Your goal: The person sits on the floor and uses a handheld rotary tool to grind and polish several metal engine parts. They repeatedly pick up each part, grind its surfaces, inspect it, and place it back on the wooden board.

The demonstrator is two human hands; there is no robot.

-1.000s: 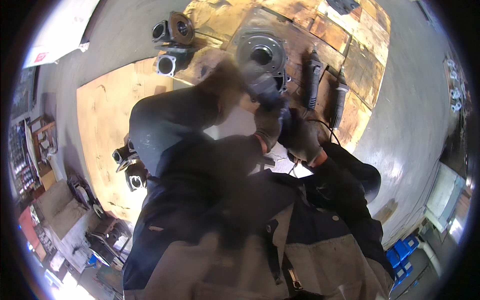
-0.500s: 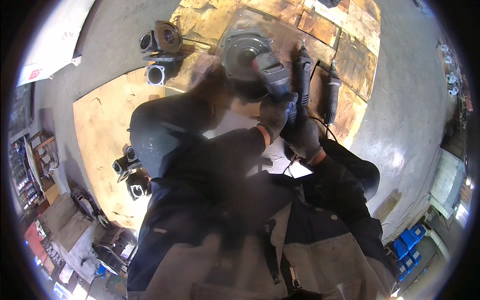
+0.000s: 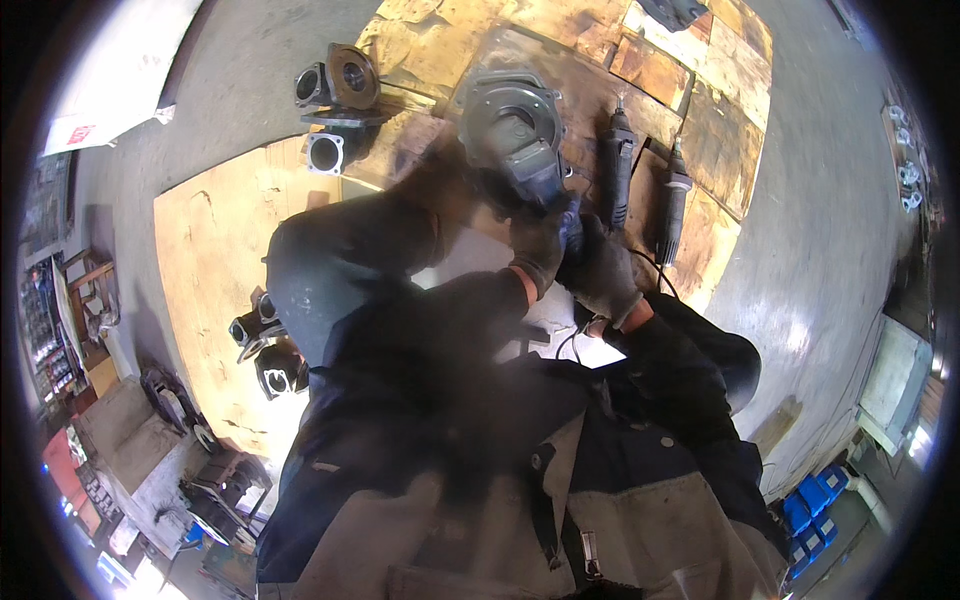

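Both my hands wear dark gloves. My left hand (image 3: 537,243) is wrapped round the body of an angle grinder (image 3: 537,172) with a dark casing. Close beside it, my right hand (image 3: 603,275) is closed on the rear of the same grinder. The grinder's head lies over the opening of a round grey metal casting (image 3: 476,122) with a flanged rim; its disc is hidden beneath. Right of the casting lie two straight die grinders, a nearer one (image 3: 618,165) and one farther right (image 3: 673,210), neither touched by my hands.
Worn cardboard (image 3: 720,130) covers the floor under the work, with another cardboard sheet (image 3: 215,240) at left. Flanged metal parts stand at the upper left (image 3: 325,152) and lower left (image 3: 275,375). A cable (image 3: 655,268) runs near my right hand. Blue bins (image 3: 812,500) stand at lower right.
The grinder's head has moved left across the casting, from its right side to over the opening. Both hands keep their hold. The whole view has shifted slightly.
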